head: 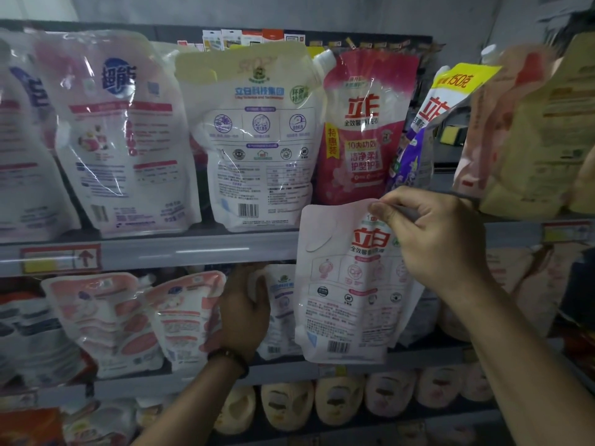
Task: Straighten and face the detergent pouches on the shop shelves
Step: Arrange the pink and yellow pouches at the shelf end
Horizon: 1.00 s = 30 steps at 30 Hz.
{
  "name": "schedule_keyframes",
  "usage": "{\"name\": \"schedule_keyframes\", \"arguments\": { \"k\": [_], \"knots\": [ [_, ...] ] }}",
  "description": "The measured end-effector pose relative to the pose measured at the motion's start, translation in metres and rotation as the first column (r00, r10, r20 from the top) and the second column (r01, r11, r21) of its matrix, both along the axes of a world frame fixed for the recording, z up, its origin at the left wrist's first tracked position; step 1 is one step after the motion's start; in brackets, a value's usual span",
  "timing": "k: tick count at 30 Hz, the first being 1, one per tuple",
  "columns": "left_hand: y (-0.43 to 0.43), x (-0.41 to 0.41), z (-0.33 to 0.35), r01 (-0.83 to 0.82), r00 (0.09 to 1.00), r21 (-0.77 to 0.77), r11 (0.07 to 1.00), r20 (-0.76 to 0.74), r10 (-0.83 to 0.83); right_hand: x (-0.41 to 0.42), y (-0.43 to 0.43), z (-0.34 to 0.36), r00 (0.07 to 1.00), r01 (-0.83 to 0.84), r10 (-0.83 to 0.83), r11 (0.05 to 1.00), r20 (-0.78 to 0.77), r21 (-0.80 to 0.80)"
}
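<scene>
Dim shelves [154, 249], blurred lower pouches [106, 320], left hand's [244, 317] fingertips hidden.

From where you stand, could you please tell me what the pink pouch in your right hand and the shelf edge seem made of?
Pink pouch: thin flexible plastic film, slight sheen; its top creases. Shelf edge: probably painted metal, smooth grey with a reflected streak; possibly plastic.

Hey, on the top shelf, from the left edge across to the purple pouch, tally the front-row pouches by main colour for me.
white pouches: 3
red pouch: 1
purple pouch: 1
Total: 5
Not counted: the pale pink pouch pinched in the right hand.
</scene>
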State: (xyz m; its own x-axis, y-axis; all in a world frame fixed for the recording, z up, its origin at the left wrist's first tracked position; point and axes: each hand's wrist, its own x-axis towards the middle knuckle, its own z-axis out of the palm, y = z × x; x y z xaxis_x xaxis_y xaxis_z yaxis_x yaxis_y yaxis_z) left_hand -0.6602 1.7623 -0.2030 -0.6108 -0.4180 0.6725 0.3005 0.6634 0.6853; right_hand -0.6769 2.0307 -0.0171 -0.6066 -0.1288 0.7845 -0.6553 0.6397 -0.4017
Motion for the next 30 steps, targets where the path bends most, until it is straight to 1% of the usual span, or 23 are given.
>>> {"name": "schedule_keyframes", "arguments": {
  "k": [2, 3, 4, 6, 8, 10, 11, 13, 15, 18, 19, 20, 23, 26, 30],
  "knots": [
    [0.009, 0.012, -0.007, -0.041, 0.996, -0.118, 0.992, -0.085, 0.031, 0.001, 0.0, 0.002, 1.0, -0.013, 0.013, 1.0, -0.002, 0.003],
    [0.015, 0.019, -0.008, -0.031, 0.993, -0.152, 0.988, -0.12, 0.012, 0.001, 0.0, 0.004, 1.0, -0.023, 0.023, 1.0, -0.004, 0.006],
    [0.023, 0.026, -0.008, 0.005, 0.991, -0.153, 0.988, -0.131, -0.025, 0.002, 0.0, 0.006, 1.0, -0.03, 0.03, 0.999, -0.006, 0.011],
    [0.04, 0.038, 0.002, 0.14, 0.984, -0.061, 0.988, -0.1, -0.146, 0.003, -0.002, 0.011, 0.999, -0.043, 0.043, 0.999, -0.003, 0.018],
    [0.056, 0.048, 0.014, 0.271, 0.962, 0.128, 0.954, -0.053, -0.266, 0.003, -0.003, 0.017, 0.998, -0.053, 0.054, 0.998, -0.012, 0.014],
    [0.068, 0.055, 0.024, 0.322, 0.945, 0.295, 0.9, -0.048, -0.322, 0.004, -0.002, 0.027, 0.998, -0.05, 0.05, 0.999, -0.032, 0.007],
    [0.073, 0.058, 0.028, 0.339, 0.939, 0.335, 0.879, -0.061, -0.338, 0.004, -0.001, 0.032, 0.998, -0.048, 0.048, 0.999, -0.043, 0.004],
    [0.081, 0.065, 0.039, 0.39, 0.918, 0.35, 0.852, -0.078, -0.389, 0.004, 0.0, 0.044, 0.997, -0.035, 0.036, 0.999, -0.074, 0.007],
    [0.089, 0.067, 0.051, 0.384, 0.918, 0.358, 0.851, -0.051, -0.393, 0.004, -0.001, 0.056, 0.994, -0.023, 0.024, 1.0, -0.106, 0.012],
    [0.092, 0.066, 0.073, 0.27, 0.957, 0.289, 0.919, 0.027, -0.289, 0.003, -0.001, 0.072, 0.989, -0.006, 0.007, 1.0, -0.15, 0.012],
    [0.092, 0.065, 0.084, 0.256, 0.96, 0.255, 0.932, 0.045, -0.276, 0.002, 0.0, 0.078, 0.987, -0.008, 0.011, 1.0, -0.157, 0.016],
    [0.09, 0.065, 0.095, 0.263, 0.957, 0.218, 0.94, 0.068, -0.283, 0.0, 0.0, 0.084, 0.987, -0.021, 0.023, 1.0, -0.16, 0.015],
    [0.088, 0.067, 0.129, 0.359, 0.919, 0.131, 0.924, 0.121, -0.375, -0.003, 0.002, 0.105, 0.983, -0.071, 0.067, 0.997, -0.169, -0.023],
    [0.086, 0.063, 0.158, 0.35, 0.928, 0.01, 0.937, 0.137, -0.348, -0.006, 0.001, 0.128, 0.979, -0.054, 0.045, 0.998, -0.199, -0.039],
    [0.084, 0.05, 0.188, 0.322, 0.943, -0.031, 0.946, 0.1, -0.318, -0.014, -0.001, 0.158, 0.971, -0.081, 0.069, 0.996, -0.229, -0.046]
  ]
}}
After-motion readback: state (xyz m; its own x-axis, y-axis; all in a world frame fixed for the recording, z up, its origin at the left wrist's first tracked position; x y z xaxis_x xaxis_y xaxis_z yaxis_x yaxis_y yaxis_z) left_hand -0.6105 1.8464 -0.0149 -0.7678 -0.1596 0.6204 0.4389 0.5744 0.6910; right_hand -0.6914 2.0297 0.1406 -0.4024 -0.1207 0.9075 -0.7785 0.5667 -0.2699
